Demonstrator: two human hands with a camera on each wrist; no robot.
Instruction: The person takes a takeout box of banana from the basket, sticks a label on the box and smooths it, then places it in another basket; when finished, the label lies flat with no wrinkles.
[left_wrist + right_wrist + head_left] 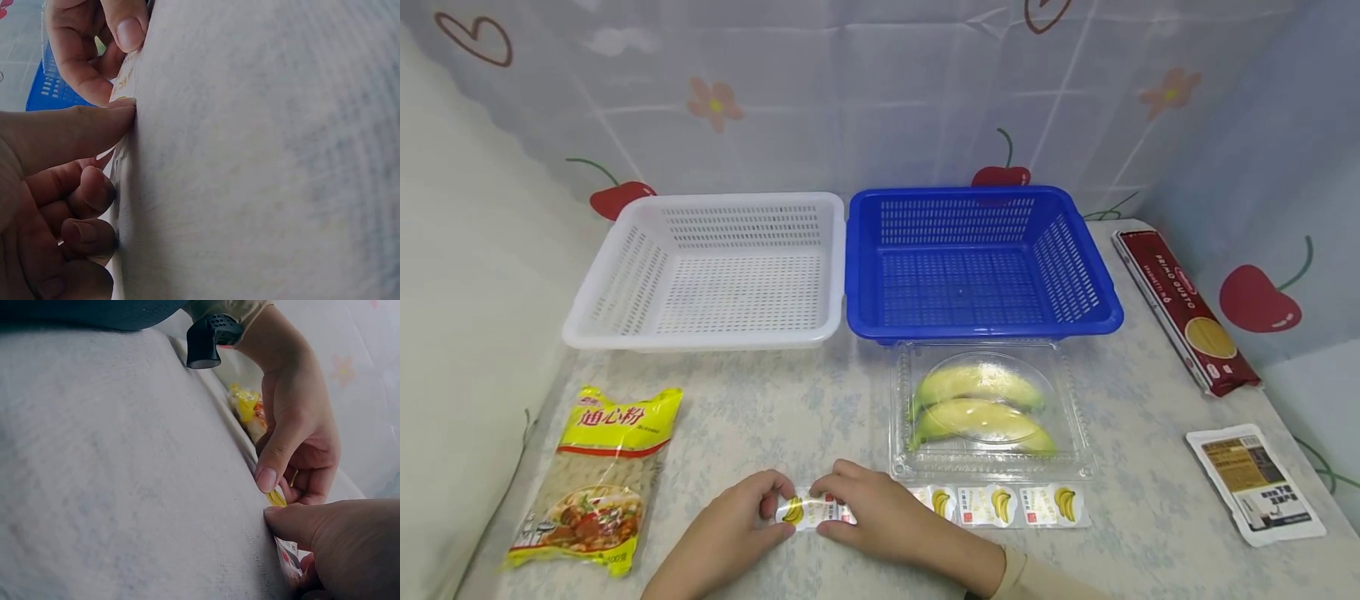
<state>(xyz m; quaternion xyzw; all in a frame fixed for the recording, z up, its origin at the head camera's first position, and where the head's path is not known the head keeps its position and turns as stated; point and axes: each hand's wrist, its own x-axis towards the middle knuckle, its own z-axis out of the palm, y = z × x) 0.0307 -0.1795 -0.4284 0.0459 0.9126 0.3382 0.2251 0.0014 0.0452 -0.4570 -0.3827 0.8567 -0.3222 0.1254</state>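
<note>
Near the front edge of the surface, both hands, left point(730, 525) and right point(880, 512), pinch the end sachet point(811, 510) of a banana-printed strip point(1000, 505), apparently tearing it off, which calls for opposing pulls along the seam.

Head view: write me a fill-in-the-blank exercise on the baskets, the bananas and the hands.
1. The blue plastic basket stands to the ____ of the white plastic basket.
2. The two yellow-green bananas lie inside a clear plastic ____.
3. The left hand and the right hand pinch one end of a strip of banana-printed ____.

Missing words: right; clamshell box; labels
</note>
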